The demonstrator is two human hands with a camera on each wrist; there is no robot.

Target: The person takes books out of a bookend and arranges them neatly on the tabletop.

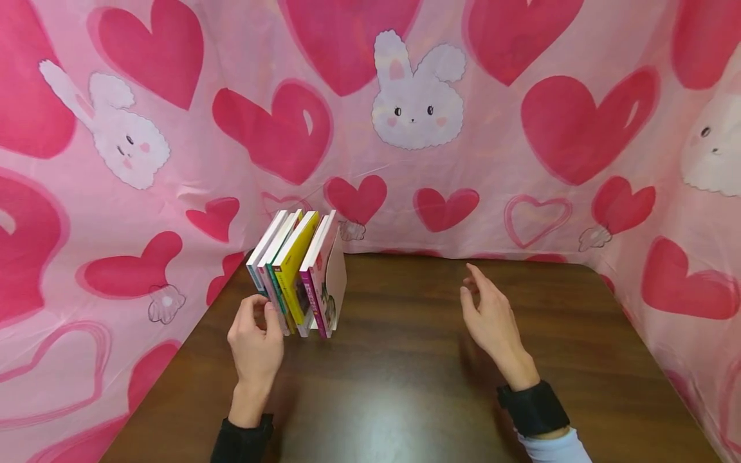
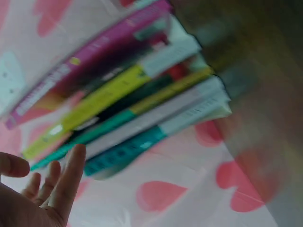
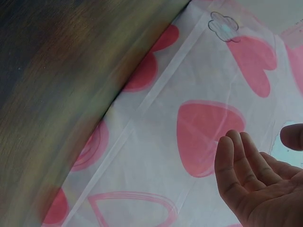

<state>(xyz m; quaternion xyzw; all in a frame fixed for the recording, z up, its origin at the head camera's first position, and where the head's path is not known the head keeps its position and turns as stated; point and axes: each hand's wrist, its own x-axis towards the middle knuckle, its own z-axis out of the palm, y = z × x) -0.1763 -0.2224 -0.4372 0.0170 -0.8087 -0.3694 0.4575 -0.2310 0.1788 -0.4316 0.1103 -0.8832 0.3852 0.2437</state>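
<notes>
Several thin books stand upright side by side on the left of the table, spines toward me. A purple-spined book (image 1: 315,302) is at the right end, and a yellow book (image 1: 296,267) stands left of it. Against the right side of the row is a plain white panel (image 1: 338,273), like a bookend. My left hand (image 1: 256,341) is in front of the left end of the row, fingers loosely bent, nothing between them. In the left wrist view its fingertips overlap the teal spine (image 2: 125,151). Over the table's right half, my right hand (image 1: 492,315) hangs with thumb and fingers apart, holding nothing.
The dark wooden table (image 1: 399,373) has a pink cloth (image 1: 405,173) with hearts and rabbits hanging behind it and at both sides. Black bands (image 1: 535,408) wrap both wrists.
</notes>
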